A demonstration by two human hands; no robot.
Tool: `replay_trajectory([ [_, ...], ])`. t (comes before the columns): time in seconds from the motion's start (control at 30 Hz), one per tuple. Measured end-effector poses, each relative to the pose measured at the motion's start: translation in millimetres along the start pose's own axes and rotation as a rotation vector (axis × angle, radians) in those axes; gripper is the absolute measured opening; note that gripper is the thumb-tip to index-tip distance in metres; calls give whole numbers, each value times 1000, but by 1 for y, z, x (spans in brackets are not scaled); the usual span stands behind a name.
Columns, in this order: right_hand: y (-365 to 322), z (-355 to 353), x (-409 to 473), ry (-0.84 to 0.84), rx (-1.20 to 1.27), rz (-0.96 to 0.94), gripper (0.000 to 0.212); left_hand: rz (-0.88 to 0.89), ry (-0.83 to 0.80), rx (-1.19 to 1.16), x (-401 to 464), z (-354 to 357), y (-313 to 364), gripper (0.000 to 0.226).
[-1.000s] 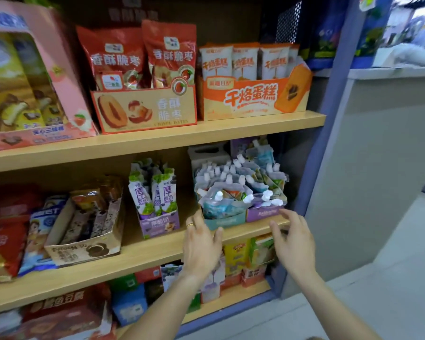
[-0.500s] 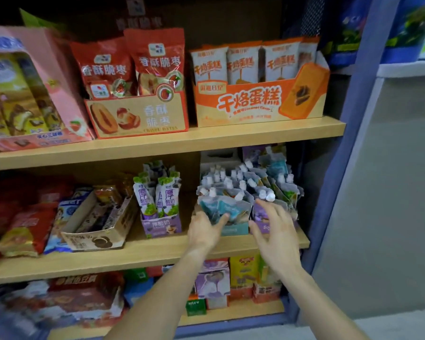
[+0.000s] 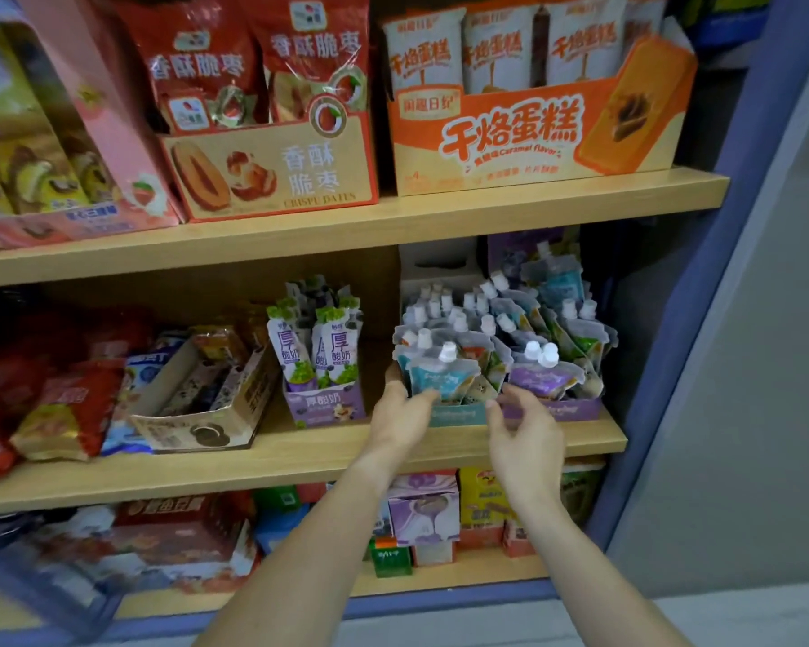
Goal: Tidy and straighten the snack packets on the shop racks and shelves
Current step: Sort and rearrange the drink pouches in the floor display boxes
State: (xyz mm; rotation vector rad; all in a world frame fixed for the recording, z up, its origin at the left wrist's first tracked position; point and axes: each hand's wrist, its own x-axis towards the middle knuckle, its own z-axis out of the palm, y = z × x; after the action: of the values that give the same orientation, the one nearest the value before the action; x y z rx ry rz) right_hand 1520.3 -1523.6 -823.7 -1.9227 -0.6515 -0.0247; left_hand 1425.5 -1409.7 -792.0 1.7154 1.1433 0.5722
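Spouted pouches (image 3: 444, 373), glossy foil w/ white caps, are packed in teal/purple card trays (image 3: 456, 414) on wood-laminate shelf (image 3: 580, 438). Teal tray's left side is gripped by left hand (image 3: 400, 415); right hand (image 3: 526, 436) is held at tray fronts, fingers loosely spread, nothing held.

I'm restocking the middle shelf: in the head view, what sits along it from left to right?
Red snack bags → open cardboard tray → purple yogurt-pouch box → teal spout-pouch box → purple spout-pouch box.
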Motion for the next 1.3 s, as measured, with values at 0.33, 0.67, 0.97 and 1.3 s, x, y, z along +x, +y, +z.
replay_trajectory([
  [0.33,-10,5,-4,-15,-135,6,46,84,96,264,-12,-17,-7,24],
  [0.67,-15,-23,-71,-358,84,122,22,185,81,251,-90,-62,-44,15],
  [0.97,-27,-77,-172,-466,93,110,20,258,27,264,-181,-99,-92,30],
  [1.3,66,-10,-264,-706,-64,162,22,0,-101,165,-214,-87,-267,31],
])
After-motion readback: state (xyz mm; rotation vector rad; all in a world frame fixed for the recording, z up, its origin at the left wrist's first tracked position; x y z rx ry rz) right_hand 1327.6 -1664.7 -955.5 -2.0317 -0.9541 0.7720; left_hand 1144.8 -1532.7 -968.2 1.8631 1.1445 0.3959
